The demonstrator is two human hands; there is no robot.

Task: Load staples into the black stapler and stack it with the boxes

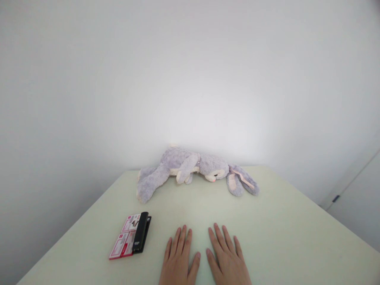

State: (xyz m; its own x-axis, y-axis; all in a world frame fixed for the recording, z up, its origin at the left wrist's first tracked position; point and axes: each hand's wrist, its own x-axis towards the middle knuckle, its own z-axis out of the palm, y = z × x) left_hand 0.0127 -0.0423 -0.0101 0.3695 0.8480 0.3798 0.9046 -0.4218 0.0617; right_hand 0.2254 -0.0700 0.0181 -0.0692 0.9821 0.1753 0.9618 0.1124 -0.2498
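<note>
Plush rabbit point(178, 158), flat hands point(178, 259), black tool point(140, 232), perhaps plastic

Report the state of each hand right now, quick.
Left hand: open, palm down on the table, holding nothing.
Right hand: open, palm down on the table, holding nothing.

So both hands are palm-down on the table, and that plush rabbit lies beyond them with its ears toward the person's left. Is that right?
Not quite: the head view shows the plush rabbit's ears toward the person's right. The rest holds: left hand and right hand are palm-down on the table, with the rabbit beyond them.
</note>
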